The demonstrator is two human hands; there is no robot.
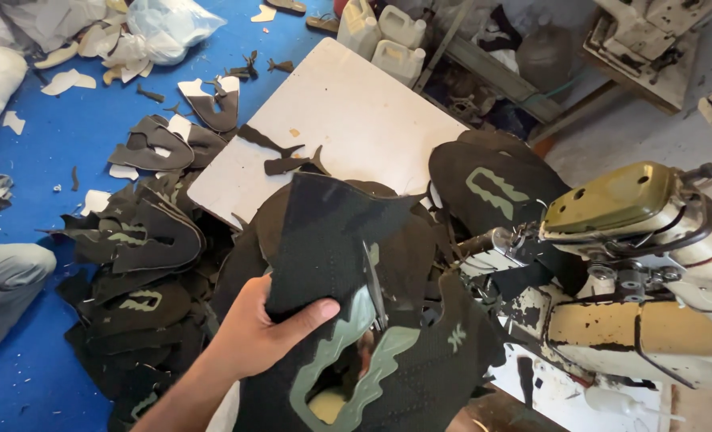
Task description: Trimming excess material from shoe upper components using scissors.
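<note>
Across the blue floor [92, 120] at the left, dark cut pieces lie scattered and heaped into a loose pile of shoe uppers [144, 264], with pale scraps and a clear plastic bag [172, 28] farther back. Beside that pile a white board [348, 120] lies flat, carrying a few dark offcuts, likely set there as a bare surface within reach. At the right stands a worn, cream-coloured sewing machine [644, 272], its paint chipped, with another dark upper with a pale green mark [492, 188] lying just behind its head. 3 white plastic jugs [388, 36] stand beyond the board's far edge.

Nearest the camera, the left hand [252, 332] grips a black knit shoe upper [348, 304] trimmed in pale green, thumb pressed on top and fingers underneath, so the fabric folds up and its front panel faces the viewer; the hold looks meant to keep the piece spread near the machine. A thin dark blade-like tool [374, 288] crosses the fabric. The right hand is hidden behind the upper, so its state cannot be told. At the left edge, another person's knee in grey cloth [8, 276] rests on the floor.
</note>
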